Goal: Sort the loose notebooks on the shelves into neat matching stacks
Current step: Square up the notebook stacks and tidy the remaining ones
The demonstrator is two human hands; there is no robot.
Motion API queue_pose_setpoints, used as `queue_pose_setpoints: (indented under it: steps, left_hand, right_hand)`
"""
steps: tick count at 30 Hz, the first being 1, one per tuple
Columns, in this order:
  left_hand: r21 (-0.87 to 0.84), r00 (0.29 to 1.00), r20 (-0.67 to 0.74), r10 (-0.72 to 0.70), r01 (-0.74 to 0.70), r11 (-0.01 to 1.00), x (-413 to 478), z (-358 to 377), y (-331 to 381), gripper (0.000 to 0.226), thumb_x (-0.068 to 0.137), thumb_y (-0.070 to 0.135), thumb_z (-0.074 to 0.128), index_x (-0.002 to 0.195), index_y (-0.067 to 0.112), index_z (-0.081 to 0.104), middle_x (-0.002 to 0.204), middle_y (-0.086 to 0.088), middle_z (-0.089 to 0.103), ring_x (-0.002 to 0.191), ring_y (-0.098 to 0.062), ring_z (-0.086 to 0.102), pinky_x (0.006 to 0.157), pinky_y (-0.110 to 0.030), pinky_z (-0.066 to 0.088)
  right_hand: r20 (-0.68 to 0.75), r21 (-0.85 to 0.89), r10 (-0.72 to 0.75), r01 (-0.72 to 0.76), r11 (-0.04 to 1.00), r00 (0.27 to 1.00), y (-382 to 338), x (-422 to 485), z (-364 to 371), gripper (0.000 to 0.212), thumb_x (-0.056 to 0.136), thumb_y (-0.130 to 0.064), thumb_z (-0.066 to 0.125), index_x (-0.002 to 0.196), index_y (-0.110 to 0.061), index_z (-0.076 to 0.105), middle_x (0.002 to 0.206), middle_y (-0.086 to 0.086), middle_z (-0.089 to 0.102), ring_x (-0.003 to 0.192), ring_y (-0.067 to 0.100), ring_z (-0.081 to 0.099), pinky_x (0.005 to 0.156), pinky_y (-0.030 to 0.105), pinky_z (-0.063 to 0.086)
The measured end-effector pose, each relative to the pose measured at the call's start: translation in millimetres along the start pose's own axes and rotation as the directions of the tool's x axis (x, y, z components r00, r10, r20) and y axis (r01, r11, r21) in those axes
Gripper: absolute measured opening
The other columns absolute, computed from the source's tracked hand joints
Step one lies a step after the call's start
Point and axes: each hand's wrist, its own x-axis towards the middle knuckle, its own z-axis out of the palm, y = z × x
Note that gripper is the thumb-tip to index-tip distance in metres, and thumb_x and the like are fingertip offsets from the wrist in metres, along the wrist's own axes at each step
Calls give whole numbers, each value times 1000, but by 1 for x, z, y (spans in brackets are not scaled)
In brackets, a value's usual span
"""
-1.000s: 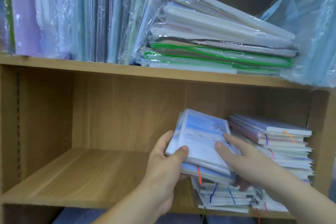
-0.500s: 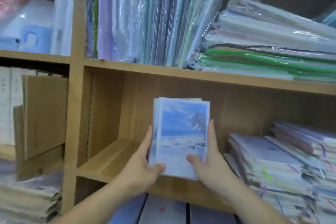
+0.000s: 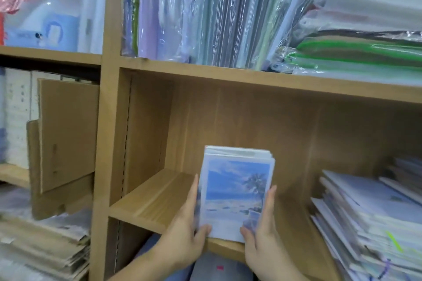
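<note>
Shelf (image 3: 155, 201): the bundle's lower edge is at the front lip of this wooden board. I cannot tell if it rests there. A slip at this place can send notebooks over the lip.
Wrapped folders (image 3: 205, 18): they lean on the board above, well apart from both hands. I judge the danger small, unless the bundle is lifted high and strikes that board.
Loose pile (image 3: 365, 212): uneven notebooks lie at the right of the same compartment, with edges sticking out. A bundle set down too near can push them or get mixed with covers that do not match.
Bundle of notebooks (image 3: 237, 189): several copies with a beach cover, upright and a little fanned at the top. The smooth covers can slide, and the middle copies can drop out.
Left grip (image 3: 182, 237): the fingers lie straight along the left edge and the thumb is on the lower front corner, holding the bundle.
Right grip (image 3: 262, 242): it holds the right edge in the same way. If one side loosens first, the bundle can tip sideways.
</note>
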Motion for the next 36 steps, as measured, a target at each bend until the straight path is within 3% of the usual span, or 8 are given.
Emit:
queue_pose_setpoints:
  steps: [5,8,10,16,23,28,34,36]
  left_hand:
    - [92,998,-5,60,-59,994,5,7,-16,101,99,33,56,150,50,-31,165,29,12,149,1,26,120,-44,36]
    - [79,995,-22,98,-96,992,13,8,-12,100,101,25,58,156,40,-23,167,23,13,152,-3,22,122,-44,32]
    - [74,993,-52,105,-101,992,17,12,-14,99,99,20,61,159,37,-15,166,18,23,150,-8,30,119,-45,37]
    - [108,993,-104,54,-43,993,11,28,-33,96,96,48,58,157,46,-16,159,23,35,135,-8,51,104,-47,51]
    - [122,990,-141,30,-13,992,3,40,-27,102,91,44,64,159,43,-12,161,21,32,132,-5,54,100,-46,53]
    - [223,998,-47,29,-18,975,4,25,-26,91,98,33,48,156,43,-22,165,25,17,144,-5,39,108,-41,48]
    - [387,999,-19,-37,41,921,9,32,-26,93,102,32,38,143,39,-45,166,13,19,128,-13,49,97,-31,47]
    - [449,999,-36,-33,46,892,8,37,-25,93,104,31,37,143,33,-47,164,13,24,127,-9,49,105,-27,39]
  right_hand:
    - [15,-95,33,-31,995,999,-1,-6,6,120,98,-27,59,123,-50,-56,145,-33,-28,139,11,42,101,12,37]
    - [-85,-110,-21,11,994,996,-3,-8,6,120,92,-23,67,136,-61,-38,164,-22,-5,131,11,49,98,19,46]
    - [-119,-39,2,-7,999,993,-1,-7,6,121,91,-15,68,136,-68,-31,160,-26,6,106,-1,55,83,5,43]
    - [-84,-17,-30,28,999,996,13,-6,8,117,92,-10,63,144,-58,-30,161,-26,6,129,-12,35,92,-8,25]
    - [-128,-152,-62,42,988,990,8,-17,12,112,89,-24,61,152,-37,-31,159,-16,16,101,20,67,73,20,46]
    - [-10,-101,-30,28,994,1000,11,-13,3,120,94,-9,58,133,-55,-46,161,-21,0,115,-1,41,88,2,32]
    - [109,-151,65,-48,987,992,10,-2,0,120,95,-8,52,123,-43,-59,163,-15,-11,123,23,54,88,20,41]
    - [124,-175,91,-69,982,988,8,-3,-1,120,94,-9,52,124,-39,-61,163,-16,-16,121,28,55,92,30,49]
